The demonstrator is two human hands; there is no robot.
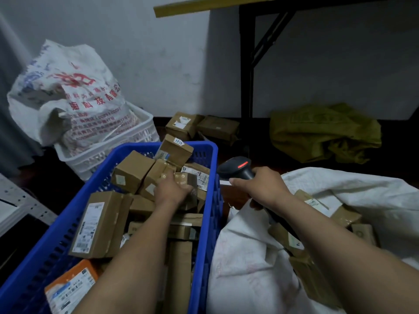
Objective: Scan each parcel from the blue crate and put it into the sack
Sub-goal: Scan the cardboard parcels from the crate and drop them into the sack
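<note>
Cardboard parcels (133,173) fill the blue crate (65,225), which stands low and left of centre in our head view, its far rim towards the wall. We see the left hand (174,191) reaching into the crate's far half. Its fingers are curled down over a small parcel (184,179) marked with round stickers. That parcel lies in the heap, touching its neighbours.

The right hand (260,186) is clenched round the handle of a black scanner (235,169), held just beside the crate's right rim. A red light glows on the scanner's head. A pale strip shows just under the head; we cannot tell what it is.

The white sack (244,273) lies open just beside the crate's right wall, and several brown boxes (344,215) lie inside it.

Nearer us in the crate, a long labelled box (97,223) lies tilted on the heap, with an orange packet (72,284) at the near left corner. A carton with a "1215" sticker (176,148) tilts against the far rim.

Beyond the crate, a white basket (145,128) holds a printed white bag (74,98). Two floor cartons (181,123) sit by the wall. An olive bag (324,132) lies crumpled beside the table's black leg (246,64).
</note>
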